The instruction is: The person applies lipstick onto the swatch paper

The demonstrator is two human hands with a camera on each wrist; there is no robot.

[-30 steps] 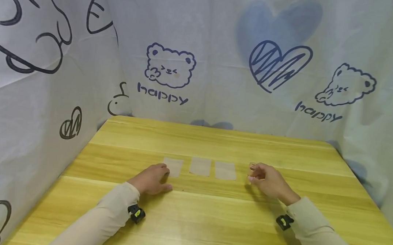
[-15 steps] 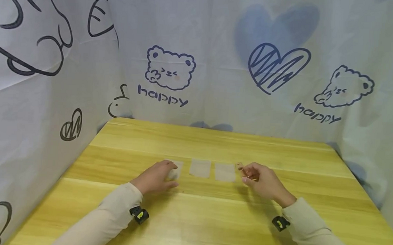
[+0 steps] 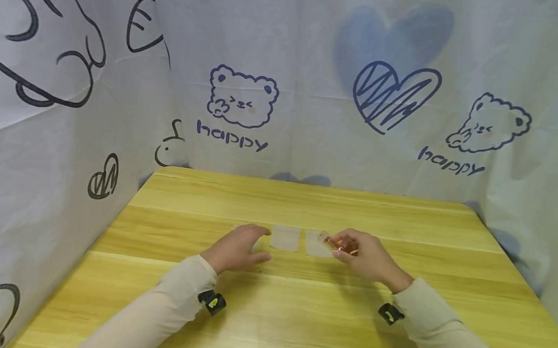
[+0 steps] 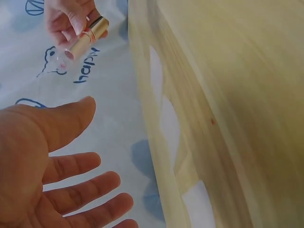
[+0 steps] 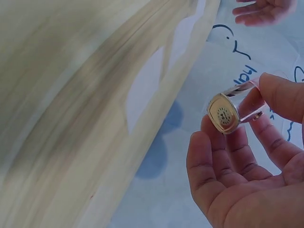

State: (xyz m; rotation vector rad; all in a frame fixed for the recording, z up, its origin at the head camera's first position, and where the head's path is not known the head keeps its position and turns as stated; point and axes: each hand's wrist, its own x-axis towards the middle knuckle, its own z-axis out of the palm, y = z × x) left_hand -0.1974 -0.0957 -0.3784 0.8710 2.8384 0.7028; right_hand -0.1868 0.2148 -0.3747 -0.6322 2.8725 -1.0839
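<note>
In the head view my right hand [image 3: 369, 256] holds a lipstick [image 3: 328, 240] over the rightmost of three pale paper squares. The lipstick has a gold case and a clear end; in the left wrist view, the gold case [image 4: 90, 36] shows between thumb and fingers. Its square gold end [image 5: 223, 116], with a small round emblem, faces the right wrist camera. My left hand [image 3: 238, 246] hovers with nothing in it, fingers spread and thumb apart, covering most of the left paper square. Its fingertips reach the edge of the middle square [image 3: 285, 238].
The right paper square [image 3: 313, 243] lies in line with the others on the wooden table [image 3: 273, 308]. White cloth [image 3: 312, 56] with drawn bears and hearts hangs behind the table and along its sides. A black camera [image 3: 212, 302] is strapped at each wrist.
My right hand has moved left with the lipstick, from beside the papers to over the right one. My left hand has moved right, across the left paper square, its fingers opening out.
</note>
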